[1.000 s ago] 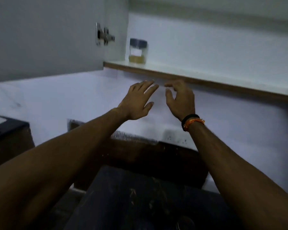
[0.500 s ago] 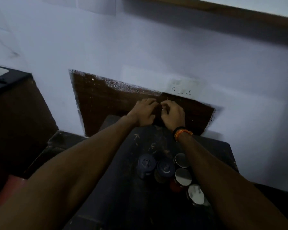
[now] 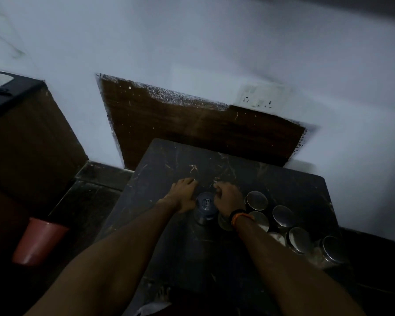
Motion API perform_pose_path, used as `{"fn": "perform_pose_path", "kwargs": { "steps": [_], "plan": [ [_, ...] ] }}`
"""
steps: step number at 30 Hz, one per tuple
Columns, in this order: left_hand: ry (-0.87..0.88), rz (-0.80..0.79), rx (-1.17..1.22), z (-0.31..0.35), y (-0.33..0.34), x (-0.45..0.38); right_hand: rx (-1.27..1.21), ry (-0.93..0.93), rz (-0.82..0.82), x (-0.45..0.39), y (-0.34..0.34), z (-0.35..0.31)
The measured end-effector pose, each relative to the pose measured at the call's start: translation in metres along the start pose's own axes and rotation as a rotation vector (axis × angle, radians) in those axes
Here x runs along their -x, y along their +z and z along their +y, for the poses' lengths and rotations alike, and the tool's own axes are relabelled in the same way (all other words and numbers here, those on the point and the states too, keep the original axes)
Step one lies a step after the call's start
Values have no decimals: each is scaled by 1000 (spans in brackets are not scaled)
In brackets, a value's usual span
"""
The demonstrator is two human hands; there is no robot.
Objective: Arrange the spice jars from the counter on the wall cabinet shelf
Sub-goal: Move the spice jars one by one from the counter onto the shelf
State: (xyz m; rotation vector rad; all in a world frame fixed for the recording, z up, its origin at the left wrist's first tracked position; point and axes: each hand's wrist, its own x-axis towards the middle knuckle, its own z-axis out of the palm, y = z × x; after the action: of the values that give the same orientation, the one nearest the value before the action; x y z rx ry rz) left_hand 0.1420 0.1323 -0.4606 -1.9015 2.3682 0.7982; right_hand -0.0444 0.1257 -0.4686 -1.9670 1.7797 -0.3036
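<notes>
A spice jar with a blue lid (image 3: 205,202) stands on the dark counter (image 3: 169,160). My left hand (image 3: 183,195) lies against its left side and my right hand (image 3: 229,197), fingers curled, against its right side, so the jar is clasped between them. Several steel-lidded jars (image 3: 257,200) stand in a cluster just right of my right wrist; one jar (image 3: 224,223) is partly hidden under that wrist. The wall cabinet shelf is out of view.
A brown panel (image 3: 192,124) and a white wall socket (image 3: 258,99) are on the wall behind the counter. A red cup (image 3: 38,241) stands low at the left. A dark cabinet (image 3: 21,124) sits at the far left.
The view has tilted down from the shelf to the counter. Both hands came down from below the shelf edge to the counter and closed in on the blue-lidded jar.
</notes>
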Motion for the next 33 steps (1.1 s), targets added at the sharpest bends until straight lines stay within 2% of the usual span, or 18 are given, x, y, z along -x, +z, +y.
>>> {"fn": "perform_pose_path", "kwargs": {
  "steps": [8,15,20,22,26,30,33],
  "plan": [
    [-75,-59,152,-10,24,8,140,72,-52,13,51,4],
    [-137,-116,282,-22,44,11,248,123,6,4,73,0],
    [-195,-12,528,-28,53,13,345,189,12,1,81,-7],
    [-239,-25,635,-32,54,12,345,207,18,0,82,-8],
    [-383,4,868,-35,60,7,169,205,-19,-1,76,-6],
    [-548,225,1268,-33,65,6,-161,184,44,0,61,-6],
    [-606,196,1566,-32,60,15,-412,107,47,3,46,-6]
  ]
}}
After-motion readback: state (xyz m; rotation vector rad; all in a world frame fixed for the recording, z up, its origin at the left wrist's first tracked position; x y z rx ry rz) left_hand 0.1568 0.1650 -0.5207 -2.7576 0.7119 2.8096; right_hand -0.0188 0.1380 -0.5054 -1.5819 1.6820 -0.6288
